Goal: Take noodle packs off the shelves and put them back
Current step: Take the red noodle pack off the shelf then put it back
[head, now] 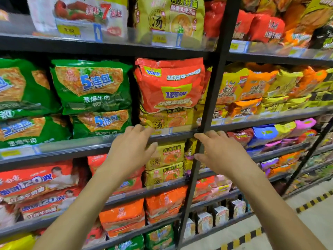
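Both forearms reach up from the bottom edge; the left hand (132,150) and right hand (215,150) are spread wide and empty at the shelf's (75,147) front lip. One red noodle pack (169,85) stands just above and between them, on one yellow pack (167,120), neither hand clearly nearer.
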A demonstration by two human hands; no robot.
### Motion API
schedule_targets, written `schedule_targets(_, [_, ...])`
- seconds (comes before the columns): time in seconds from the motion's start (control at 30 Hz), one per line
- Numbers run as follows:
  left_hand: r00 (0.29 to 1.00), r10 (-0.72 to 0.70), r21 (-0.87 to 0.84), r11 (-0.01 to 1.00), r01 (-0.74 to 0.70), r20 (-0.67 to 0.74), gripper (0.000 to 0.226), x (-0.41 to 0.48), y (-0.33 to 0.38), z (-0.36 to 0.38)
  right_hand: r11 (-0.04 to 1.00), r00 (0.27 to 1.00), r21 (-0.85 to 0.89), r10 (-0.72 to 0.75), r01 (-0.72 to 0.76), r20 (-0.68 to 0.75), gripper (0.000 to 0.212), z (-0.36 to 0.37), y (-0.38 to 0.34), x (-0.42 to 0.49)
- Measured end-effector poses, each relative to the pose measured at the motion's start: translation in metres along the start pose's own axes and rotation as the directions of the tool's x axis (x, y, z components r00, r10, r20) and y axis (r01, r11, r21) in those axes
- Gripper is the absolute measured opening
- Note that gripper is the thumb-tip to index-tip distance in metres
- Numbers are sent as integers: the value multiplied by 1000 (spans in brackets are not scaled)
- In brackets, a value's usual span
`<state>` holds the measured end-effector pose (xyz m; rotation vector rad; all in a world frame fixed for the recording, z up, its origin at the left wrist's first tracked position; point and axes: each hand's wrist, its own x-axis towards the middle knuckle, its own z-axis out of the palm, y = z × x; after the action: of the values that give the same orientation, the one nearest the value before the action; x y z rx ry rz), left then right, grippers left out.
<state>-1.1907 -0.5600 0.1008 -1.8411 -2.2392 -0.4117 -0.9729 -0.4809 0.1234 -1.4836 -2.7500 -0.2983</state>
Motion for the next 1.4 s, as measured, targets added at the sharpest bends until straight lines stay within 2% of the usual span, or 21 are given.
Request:
schedule_targets(0.13, [998, -33, 11, 999, 33, -48, 46, 29, -1, 0, 999, 999, 34, -13, 15, -44, 64, 2, 26, 36])
schedule_targets(0.23, [983, -91, -41, 996, 85, -162, 43, 47, 0, -4, 997, 984, 71, -30, 43, -175, 62, -3, 47, 65])
schedule_targets(0.33, [946, -145, -133, 985, 110, -291, 50, 62, -3, 0, 987, 954, 136, -40, 83, -296, 67, -6, 62, 91])
schedule_targets(0.5, [801, -255, -384, 923, 34, -542, 75, 92, 0, 20, 939, 833, 247, -69, 241, -550, 58, -1, 77, 133])
schedule_targets(0.63, [779, -300, -521, 852, -40, -551, 92, 114, 9, 45, 786, 729, 388, -113, 481, -675, 59, 18, 88, 167])
schedule_targets(0.77, [743, -374, -599, 800, -44, -555, 97, 125, 19, 69, 605, 667, 458, -168, 651, -726, 71, 43, 92, 194])
schedule_targets(0.83, [734, -422, -645, 763, -29, -532, 102, 130, 19, 76, 558, 651, 472, -170, 682, -740, 77, 52, 93, 204])
schedule_targets(0.9, [735, -457, -677, 736, -3, -501, 107, 136, 17, 80, 554, 638, 462, -173, 693, -750, 83, 58, 93, 211])
schedule_targets(0.97, [733, -465, -673, 739, 12, -497, 108, 140, 17, 83, 546, 639, 466, -178, 697, -748, 89, 63, 90, 216])
schedule_targets(1.07, [731, -470, -672, 740, 21, -494, 104, 143, 20, 85, 476, 666, 517, -218, 711, -714, 101, 64, 83, 218])
schedule_targets(1.2, [712, -488, -685, 728, 12, -505, 101, 144, 27, 79, 390, 672, 566, -231, 726, -703, 102, 63, 79, 217])
schedule_targets(1.27, [689, -502, -693, 721, -1, -523, 97, 141, 36, 71, 406, 677, 567, -208, 717, -706, 102, 61, 79, 212])
schedule_targets(1.4, [635, -452, -646, 757, -100, -627, 89, 125, 51, 62, 522, 687, 547, -110, 655, -718, 105, 59, 82, 194])
